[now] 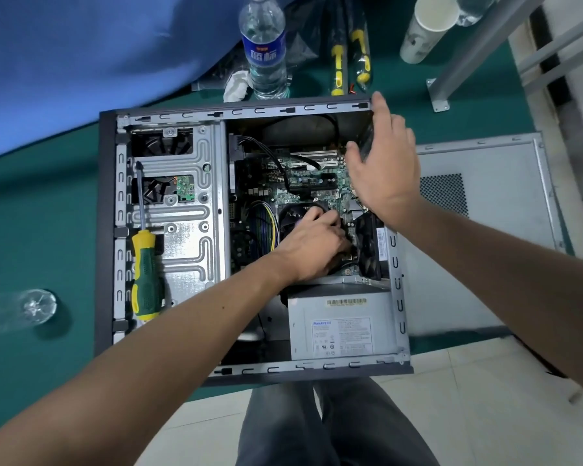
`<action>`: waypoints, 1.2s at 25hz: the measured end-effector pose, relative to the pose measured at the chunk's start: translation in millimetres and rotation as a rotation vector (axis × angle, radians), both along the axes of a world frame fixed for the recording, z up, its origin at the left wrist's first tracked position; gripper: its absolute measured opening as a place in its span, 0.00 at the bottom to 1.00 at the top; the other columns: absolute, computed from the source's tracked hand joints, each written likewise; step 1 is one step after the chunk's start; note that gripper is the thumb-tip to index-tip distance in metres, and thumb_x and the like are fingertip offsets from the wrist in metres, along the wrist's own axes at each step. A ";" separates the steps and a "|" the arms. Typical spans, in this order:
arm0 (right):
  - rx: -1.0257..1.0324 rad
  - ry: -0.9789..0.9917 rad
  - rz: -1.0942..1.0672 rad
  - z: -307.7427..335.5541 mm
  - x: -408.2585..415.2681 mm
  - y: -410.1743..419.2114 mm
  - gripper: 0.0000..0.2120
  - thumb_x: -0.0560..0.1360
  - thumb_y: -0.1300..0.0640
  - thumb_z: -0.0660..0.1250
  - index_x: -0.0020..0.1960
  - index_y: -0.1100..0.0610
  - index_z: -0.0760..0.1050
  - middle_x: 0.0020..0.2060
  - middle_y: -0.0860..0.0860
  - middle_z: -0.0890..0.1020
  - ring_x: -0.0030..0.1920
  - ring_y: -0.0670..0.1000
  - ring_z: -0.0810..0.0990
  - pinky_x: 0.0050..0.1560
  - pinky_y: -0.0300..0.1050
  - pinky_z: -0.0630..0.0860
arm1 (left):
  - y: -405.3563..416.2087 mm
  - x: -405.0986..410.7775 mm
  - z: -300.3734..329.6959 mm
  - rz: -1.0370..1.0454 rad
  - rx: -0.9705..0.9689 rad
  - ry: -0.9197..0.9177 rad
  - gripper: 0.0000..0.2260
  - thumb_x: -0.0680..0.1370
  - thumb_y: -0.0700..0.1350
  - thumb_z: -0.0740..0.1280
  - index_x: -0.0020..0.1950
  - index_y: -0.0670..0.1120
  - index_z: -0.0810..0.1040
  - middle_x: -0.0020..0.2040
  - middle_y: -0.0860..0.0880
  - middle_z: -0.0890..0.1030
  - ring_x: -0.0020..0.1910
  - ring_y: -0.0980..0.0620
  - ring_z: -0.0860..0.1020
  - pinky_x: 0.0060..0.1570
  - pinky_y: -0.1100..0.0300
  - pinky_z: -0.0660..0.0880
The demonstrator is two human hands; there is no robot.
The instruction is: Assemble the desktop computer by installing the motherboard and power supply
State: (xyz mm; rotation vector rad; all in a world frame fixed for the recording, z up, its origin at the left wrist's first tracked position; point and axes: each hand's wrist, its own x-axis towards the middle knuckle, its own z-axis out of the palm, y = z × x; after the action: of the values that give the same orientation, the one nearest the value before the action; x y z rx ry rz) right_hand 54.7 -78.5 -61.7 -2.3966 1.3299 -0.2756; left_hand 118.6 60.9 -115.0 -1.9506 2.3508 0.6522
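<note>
An open desktop case (108, 230) lies on its side on a green table. The green motherboard (303, 183) sits inside its right half, with black and coloured cables over it. A grey power supply (337, 327) rests in the near right corner. My left hand (313, 247) reaches down onto the board beside the black CPU cooler (293, 213), fingers curled among cables; what they grip is hidden. My right hand (381, 163) hovers over the case's far right corner with fingers apart, touching the rear wall. A black fan (371, 243) stands at the right wall.
A yellow-green screwdriver (143, 264) lies on the drive cage (182, 213). The side panel (478, 230) lies to the right. A water bottle (265, 45), two more screwdrivers (349, 55) and a paper cup (428, 25) stand behind. A clear bottle (37, 306) lies at left.
</note>
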 end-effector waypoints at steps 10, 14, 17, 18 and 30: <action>0.014 -0.017 -0.008 -3.4 -0.2 1.1 0.32 0.79 0.51 0.62 0.79 0.52 0.53 0.65 0.56 0.72 0.64 0.57 0.70 0.66 0.53 0.69 | 1.1 -0.2 2.7 0.050 -0.014 0.052 0.10 0.75 0.35 0.64 0.49 0.49 0.74 0.44 0.52 0.81 0.51 0.49 0.65 0.51 0.54 0.61; 0.019 -0.019 -0.010 -0.5 0.0 1.8 0.32 0.79 0.51 0.62 0.80 0.53 0.53 0.65 0.56 0.72 0.64 0.57 0.69 0.66 0.52 0.68 | 0.0 -0.6 6.1 0.040 0.017 0.050 0.09 0.75 0.36 0.65 0.49 0.49 0.75 0.46 0.52 0.81 0.53 0.49 0.66 0.53 0.54 0.63; 0.030 -0.010 -0.006 0.9 0.0 2.2 0.33 0.79 0.51 0.62 0.80 0.52 0.52 0.65 0.56 0.72 0.64 0.57 0.69 0.66 0.52 0.68 | -0.9 -1.4 6.3 0.045 0.019 0.041 0.09 0.75 0.35 0.65 0.50 0.48 0.75 0.45 0.52 0.81 0.47 0.52 0.59 0.50 0.55 0.60; 0.032 -0.011 -0.006 1.3 -0.1 1.9 0.33 0.79 0.52 0.62 0.80 0.52 0.52 0.65 0.56 0.72 0.64 0.57 0.69 0.65 0.52 0.68 | -0.6 -1.5 6.2 0.050 0.018 0.047 0.09 0.75 0.34 0.66 0.49 0.48 0.74 0.44 0.52 0.81 0.46 0.52 0.57 0.48 0.55 0.59; 0.030 -0.019 -0.003 -0.2 -0.9 1.6 0.34 0.78 0.52 0.62 0.80 0.53 0.52 0.64 0.56 0.72 0.63 0.57 0.70 0.64 0.52 0.69 | -1.0 -5.1 6.7 0.109 0.002 0.100 0.15 0.70 0.36 0.69 0.42 0.50 0.65 0.35 0.53 0.70 0.45 0.53 0.56 0.44 0.56 0.54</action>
State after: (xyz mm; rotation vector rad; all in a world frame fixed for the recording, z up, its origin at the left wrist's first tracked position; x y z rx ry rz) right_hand 53.8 -76.9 -61.9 -2.3616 1.3196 -0.2771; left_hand 113.5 59.9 -108.3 -2.1052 2.3099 0.7763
